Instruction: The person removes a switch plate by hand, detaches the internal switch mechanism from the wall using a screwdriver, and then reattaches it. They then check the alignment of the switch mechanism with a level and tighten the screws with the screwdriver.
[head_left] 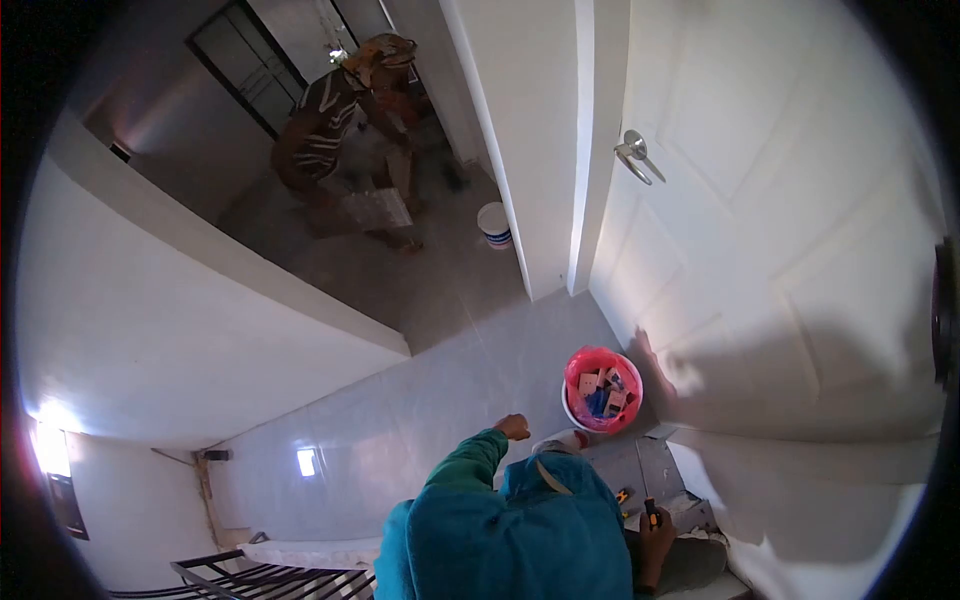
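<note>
My right hand (656, 545), low at the right, is closed around a screwdriver (653, 518) with a black and orange handle; its thin shaft points up and away from me. My left hand (513, 427) is held out past the green sleeve, its fingers curled in; what is in it, if anything, is hidden. Ahead and to the right of it stands a white bucket (568, 408) lined with a pink plastic bag (627, 372). Pale socket or switch plates (588, 383) and blue pieces lie inside. A small yellow and black tool (622, 496) rests near my right hand.
A white door (740, 200) with a lever handle (633, 155) is on the right. Beyond the doorway, another person (320, 135) bends over a flat panel near a second bucket (494, 226). A black metal railing (270, 580) runs at lower left, beside a white wall (200, 330).
</note>
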